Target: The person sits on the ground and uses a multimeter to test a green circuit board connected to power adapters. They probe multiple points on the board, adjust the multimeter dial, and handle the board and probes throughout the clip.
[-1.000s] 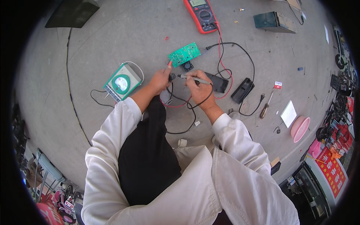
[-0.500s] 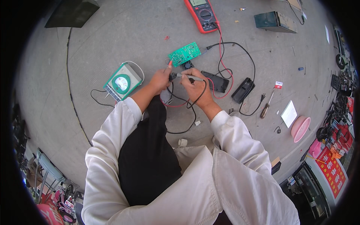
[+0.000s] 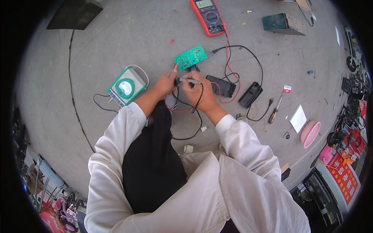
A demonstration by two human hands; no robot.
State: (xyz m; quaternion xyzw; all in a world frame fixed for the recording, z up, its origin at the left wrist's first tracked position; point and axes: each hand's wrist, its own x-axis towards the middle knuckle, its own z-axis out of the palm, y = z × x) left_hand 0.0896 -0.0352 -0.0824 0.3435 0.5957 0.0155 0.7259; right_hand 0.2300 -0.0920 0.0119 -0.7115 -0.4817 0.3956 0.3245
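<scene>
My left hand (image 3: 165,84) is closed in a pinch on a red test probe (image 3: 175,67), whose tip lies at the lower left edge of a green circuit board (image 3: 191,57). My right hand (image 3: 199,92) grips a grey pen-shaped tool (image 3: 192,81) with a black cord trailing from it. The tool's front end points left, beside a small dark piece (image 3: 177,81) next to my left fingers. Whether tool and piece touch is too small to tell. Behind my hands, dark parts show partly under the board's near edge.
A red multimeter (image 3: 210,18) with red and black leads lies beyond the board. To the left stands a green-and-white dial meter (image 3: 126,87). Two black case halves (image 3: 221,86) (image 3: 251,94), a screwdriver (image 3: 274,113), a white pad (image 3: 298,119) and a pink basin (image 3: 310,134) are to the right.
My right hand and the grey tool have shifted slightly left, and the tool's cord hangs closer to my left hand. My left hand keeps the red probe at the board's edge.
</scene>
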